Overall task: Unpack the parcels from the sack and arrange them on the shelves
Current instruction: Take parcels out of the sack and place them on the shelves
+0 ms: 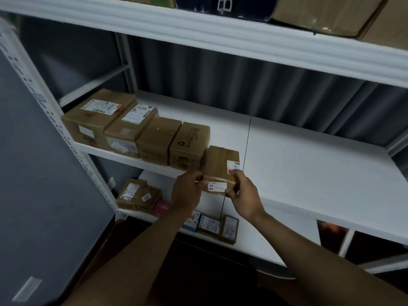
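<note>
Brown taped parcel [220, 166] sits at the front lip of the middle shelf [309, 173], end of a row just beside the Maybelline box [189, 144]. Left hand [187, 193] pinches its near-left corner, right hand [242, 195] curls round the near-right corner. Sack not in view.

Risk: the near end seems to overhang the shelf edge; letting go early could tip it onto the lower shelf [254, 239] parcels. Shoving left may jam the row. Plenty of bare shelf to the right and behind; upper shelf [198, 29] well above.
</note>
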